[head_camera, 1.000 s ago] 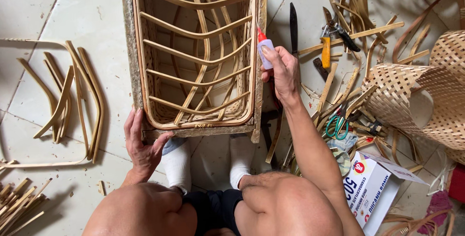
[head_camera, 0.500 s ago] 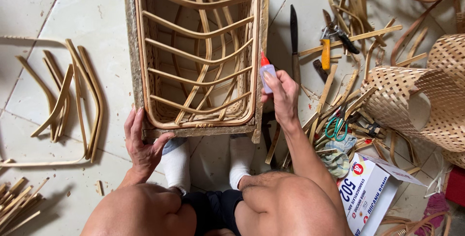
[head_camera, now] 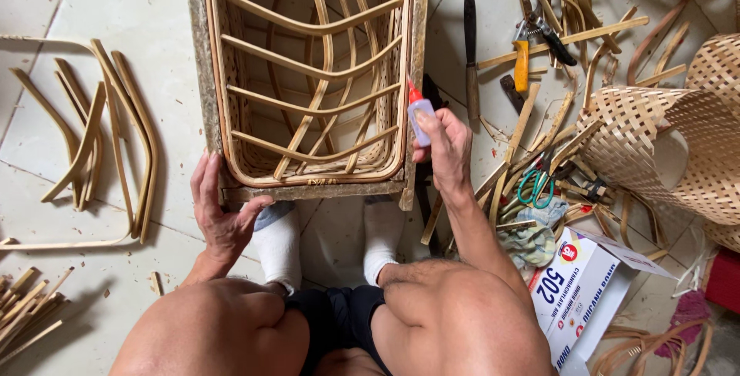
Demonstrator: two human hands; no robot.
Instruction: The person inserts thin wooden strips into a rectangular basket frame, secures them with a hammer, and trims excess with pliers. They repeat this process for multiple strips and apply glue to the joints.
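— Right hand (head_camera: 445,145) first: what is it doing?

— It is clamped on a small glue bottle (head_camera: 418,118) with a red tip, fingers wrapped round the clear body, tip pointing up and away from the person. The bottle sits at the top of the fist, just beside the right rail of the rattan frame (head_camera: 308,75), near that rail's lower end (whether the tip actually touches the rail cannot be told).

— And the left hand (head_camera: 220,214)?

— Its fingers are spread and pressed against the frame's near left corner, thumb lying along the bottom edge, palm on the tiled floor (head_camera: 108,6) side. It grips nothing else.

— Where is the frame relative to the person?

— Straight ahead, lying flat on the floor between the two hands, its near edge just above the white socks (head_camera: 281,241). Curved slats cross its inside.

— Closer in?

— Bare knees fill the bottom of the view, and a white cardboard box (head_camera: 582,291) lies by the right knee.

— Further out on the right?

— Green-handled scissors (head_camera: 533,185) lie among loose strips, a dark knife (head_camera: 470,44) lies just right of the frame, and yellow-handled pliers (head_camera: 524,56) beyond it. A woven basket (head_camera: 655,145) sits tipped on its side at the far right.

— On the left?

— Bent rattan strips (head_camera: 100,129) lie well apart from the left hand.
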